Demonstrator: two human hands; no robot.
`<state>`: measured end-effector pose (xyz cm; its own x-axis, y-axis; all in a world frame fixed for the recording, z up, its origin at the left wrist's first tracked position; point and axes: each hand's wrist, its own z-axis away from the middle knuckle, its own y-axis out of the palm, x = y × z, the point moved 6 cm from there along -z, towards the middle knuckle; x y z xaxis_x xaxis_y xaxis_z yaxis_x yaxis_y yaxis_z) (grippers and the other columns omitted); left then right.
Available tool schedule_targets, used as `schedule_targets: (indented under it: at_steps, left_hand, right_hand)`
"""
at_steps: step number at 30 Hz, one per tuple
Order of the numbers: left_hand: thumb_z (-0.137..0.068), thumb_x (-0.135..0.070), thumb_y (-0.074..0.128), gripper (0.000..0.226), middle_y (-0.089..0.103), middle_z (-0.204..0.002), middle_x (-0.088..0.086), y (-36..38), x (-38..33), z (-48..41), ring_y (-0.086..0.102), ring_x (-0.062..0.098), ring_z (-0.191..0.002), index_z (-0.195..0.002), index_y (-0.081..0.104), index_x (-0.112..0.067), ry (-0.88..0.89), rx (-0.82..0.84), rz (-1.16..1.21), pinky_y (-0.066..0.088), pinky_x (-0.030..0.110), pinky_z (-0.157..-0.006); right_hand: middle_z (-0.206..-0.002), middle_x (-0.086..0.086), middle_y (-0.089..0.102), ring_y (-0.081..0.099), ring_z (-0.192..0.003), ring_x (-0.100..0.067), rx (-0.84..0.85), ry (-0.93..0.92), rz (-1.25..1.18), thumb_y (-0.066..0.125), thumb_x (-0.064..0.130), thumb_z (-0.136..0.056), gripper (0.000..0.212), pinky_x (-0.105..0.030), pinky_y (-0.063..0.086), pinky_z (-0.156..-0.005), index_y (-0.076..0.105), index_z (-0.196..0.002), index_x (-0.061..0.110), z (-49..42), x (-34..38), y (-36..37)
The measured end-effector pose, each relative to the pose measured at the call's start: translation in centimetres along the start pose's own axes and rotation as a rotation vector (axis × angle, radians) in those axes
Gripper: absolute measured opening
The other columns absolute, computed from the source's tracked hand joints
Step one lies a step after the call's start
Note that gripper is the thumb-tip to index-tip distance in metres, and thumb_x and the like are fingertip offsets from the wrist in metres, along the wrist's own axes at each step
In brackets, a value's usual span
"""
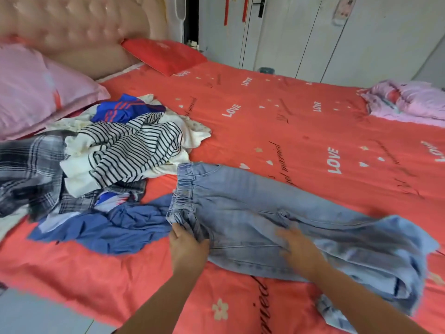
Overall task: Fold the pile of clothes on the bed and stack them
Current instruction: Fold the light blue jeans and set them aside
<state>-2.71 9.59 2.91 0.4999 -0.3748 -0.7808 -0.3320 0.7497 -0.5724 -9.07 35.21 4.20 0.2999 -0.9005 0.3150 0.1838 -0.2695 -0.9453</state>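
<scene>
The fingers of the left hand are curled into the gathered denim at the near end of the elastic waistband of a pair of light blue jeans, and a fold of cloth is pinched there. The fingers of the right hand are spread and laid flat on the upper leg of the jeans. Nothing is gripped by them, though this hand is blurred.

The jeans are spread across the red sheet of the bed close to its near edge. The waistband is turned toward the headboard end, and the legs are rumpled and bunched toward the foot end, at the near edge.

The pile of clothes is heaped on the headboard side of the jeans, just beside the waistband. A black-and-white striped top is seen on top of it, over a cream garment. A dark plaid shirt is draped at the pile's near side, toward the bed's edge. A blue garment with red stripes lies at its far side. A plain blue garment is spread flat by the near edge, and the waistband of the jeans is touched by it.

A pink pillow and a red pillow are set against the padded headboard. A lilac quilt is bundled at the far foot-end corner.
</scene>
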Motion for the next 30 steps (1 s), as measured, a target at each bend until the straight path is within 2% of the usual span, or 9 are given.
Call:
schedule_targets:
  at_steps: [3,5,9,14,17,21,24,27,30]
  left_hand:
    - [-0.079,-0.019,0.065,0.080,0.014,-0.149,0.023,0.6,-1.6,2.1,0.016,0.038,-0.138,-0.144,0.022,-0.003,0.175,-0.006,-0.230,0.017,0.040,-0.114]
    - [-0.085,-0.028,0.055,0.073,-0.001,-0.155,0.012,1.5,-2.2,3.5,0.003,0.030,-0.143,-0.147,0.017,-0.017,0.303,0.045,-0.463,0.010,0.037,-0.115]
    - [-0.088,-0.027,0.049,0.058,0.008,-0.155,0.005,4.5,-3.3,5.9,0.005,0.025,-0.143,-0.142,0.028,-0.020,0.505,0.201,-0.669,0.016,0.040,-0.115]
    - [-0.088,-0.032,0.054,0.052,0.026,-0.148,0.003,9.6,-5.9,10.0,0.025,0.023,-0.134,-0.136,0.038,-0.020,0.807,0.333,-0.778,0.027,0.035,-0.109]
    - [-0.089,-0.029,0.053,0.056,0.027,-0.149,0.003,12.9,-7.5,11.9,0.027,0.022,-0.135,-0.140,0.033,-0.020,0.930,0.371,-0.824,0.025,0.034,-0.109]
    - [-0.090,-0.026,0.048,0.051,0.038,-0.142,0.000,16.8,-8.8,12.8,0.037,0.022,-0.128,-0.140,0.036,-0.024,0.989,0.393,-0.832,0.032,0.033,-0.105]
    - [-0.092,-0.028,0.048,0.049,0.042,-0.137,-0.001,19.3,-8.9,12.4,0.042,0.023,-0.125,-0.139,0.035,-0.027,0.960,0.402,-0.865,0.037,0.034,-0.101]
    - [-0.095,-0.018,0.037,0.045,0.043,-0.133,0.001,20.9,-8.5,11.7,0.041,0.023,-0.124,-0.139,0.036,-0.030,0.945,0.368,-0.930,0.038,0.033,-0.099]
    - [-0.097,-0.019,0.035,0.040,0.048,-0.126,0.002,21.9,-8.7,11.2,0.045,0.021,-0.121,-0.134,0.045,-0.028,0.965,0.371,-0.927,0.040,0.032,-0.097]
  right_hand:
    - [-0.096,-0.013,0.067,0.068,-0.084,-0.029,-0.051,-0.002,-0.014,0.072,-0.005,-0.053,0.052,-0.021,0.046,-0.080,0.066,-0.102,0.011,3.7,-2.9,1.9]
    - [-0.094,-0.010,0.066,0.068,-0.084,-0.027,-0.086,-0.043,0.004,0.078,-0.003,-0.054,0.053,-0.022,0.047,-0.079,0.066,-0.102,0.014,5.3,-2.1,1.6]
    - [-0.113,-0.011,0.058,0.057,-0.104,-0.031,-0.113,0.008,-0.037,0.053,-0.001,-0.073,0.045,-0.031,0.044,-0.091,0.063,-0.115,0.010,8.1,-1.1,-0.4]
    - [-0.101,-0.014,0.062,0.060,-0.091,-0.035,-0.172,0.190,0.005,0.051,0.014,-0.063,0.046,-0.037,0.050,-0.079,0.068,-0.104,0.007,13.5,-5.1,-2.7]
    - [-0.106,-0.018,0.060,0.057,-0.094,-0.041,-0.276,0.347,0.001,0.062,0.006,-0.062,0.044,-0.046,0.051,-0.081,0.066,-0.106,0.007,16.8,-9.0,-3.8]
    - [-0.139,-0.017,0.036,0.038,-0.124,-0.038,-0.341,0.590,-0.035,0.064,0.013,-0.076,0.062,-0.046,0.038,-0.101,0.046,-0.134,0.017,19.7,-12.6,-3.9]
    - [-0.146,-0.015,0.023,0.032,-0.131,-0.033,-0.290,0.667,-0.237,0.066,0.026,-0.080,0.076,-0.040,0.033,-0.105,0.025,-0.145,0.025,20.2,-14.4,-2.4]
    - [-0.133,-0.014,0.034,0.046,-0.115,-0.030,-0.309,0.615,-0.405,0.068,0.018,-0.080,0.086,-0.030,0.037,-0.095,0.016,-0.148,0.022,19.5,-14.9,-0.9]
    - [-0.110,-0.003,0.038,0.047,-0.083,-0.018,-0.276,0.603,-0.456,0.049,-0.005,-0.080,0.088,-0.021,0.039,-0.074,0.005,-0.148,0.028,18.6,-14.9,-0.6]
